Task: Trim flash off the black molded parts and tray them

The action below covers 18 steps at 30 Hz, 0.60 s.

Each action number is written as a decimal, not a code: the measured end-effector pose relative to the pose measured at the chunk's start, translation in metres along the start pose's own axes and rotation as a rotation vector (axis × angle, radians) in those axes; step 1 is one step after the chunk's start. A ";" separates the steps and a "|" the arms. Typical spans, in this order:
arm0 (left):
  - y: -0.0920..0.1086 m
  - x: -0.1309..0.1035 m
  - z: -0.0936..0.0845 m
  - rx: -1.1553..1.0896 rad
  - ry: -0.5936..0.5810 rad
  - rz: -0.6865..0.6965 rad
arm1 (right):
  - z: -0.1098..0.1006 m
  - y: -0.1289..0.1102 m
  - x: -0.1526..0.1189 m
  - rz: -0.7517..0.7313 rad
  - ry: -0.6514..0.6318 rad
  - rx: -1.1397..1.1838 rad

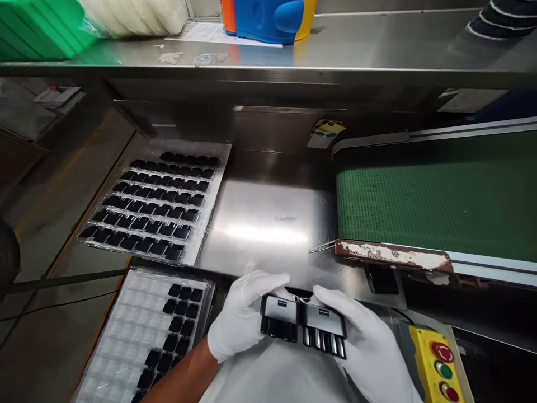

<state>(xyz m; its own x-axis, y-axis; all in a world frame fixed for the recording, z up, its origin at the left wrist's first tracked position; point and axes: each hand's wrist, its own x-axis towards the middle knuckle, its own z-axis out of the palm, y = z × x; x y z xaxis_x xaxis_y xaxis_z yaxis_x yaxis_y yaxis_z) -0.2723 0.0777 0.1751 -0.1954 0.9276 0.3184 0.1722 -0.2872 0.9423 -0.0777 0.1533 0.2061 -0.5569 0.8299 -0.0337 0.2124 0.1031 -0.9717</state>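
My left hand (245, 313), in a white glove, grips a small black plastic part (280, 309) with a slot in its face and a ribbed lower edge. In the white-gloved right hand (364, 336) is a similar black plastic part (324, 318), whose shiny prongs face downward. The two parts sit side by side, close together, just in front of my body. Fingers hide the backs of both. To the left lie a clear tray (212, 196) with rows of black parts and a second tray (109, 336) partly filled with black pieces.
A green conveyor belt (436, 190) runs off to the right, with a pointed metal tool (322, 247) at its near edge. A yellow button box (436, 358) stands at lower right. The steel shelf (377, 42) above holds a blue container (264, 19) and a green bin (42, 28).
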 end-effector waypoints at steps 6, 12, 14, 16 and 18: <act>0.000 -0.004 -0.010 0.038 -0.013 0.075 | 0.010 0.000 0.000 -0.094 -0.016 -0.024; 0.000 -0.015 -0.024 0.171 0.005 0.144 | 0.021 0.004 0.002 -0.142 -0.064 -0.033; 0.000 -0.019 -0.029 0.201 0.013 0.149 | 0.024 0.005 0.002 -0.143 -0.085 -0.071; 0.001 -0.022 -0.034 0.222 0.025 0.160 | 0.027 0.004 0.001 -0.145 -0.111 -0.118; 0.001 -0.023 -0.037 0.230 0.025 0.184 | 0.030 0.003 0.002 -0.156 -0.139 -0.149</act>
<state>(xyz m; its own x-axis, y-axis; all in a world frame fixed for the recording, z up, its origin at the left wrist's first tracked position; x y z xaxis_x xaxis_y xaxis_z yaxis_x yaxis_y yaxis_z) -0.3031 0.0473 0.1727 -0.1641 0.8581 0.4865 0.4207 -0.3852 0.8213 -0.1024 0.1388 0.1960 -0.6948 0.7156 0.0722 0.2253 0.3120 -0.9230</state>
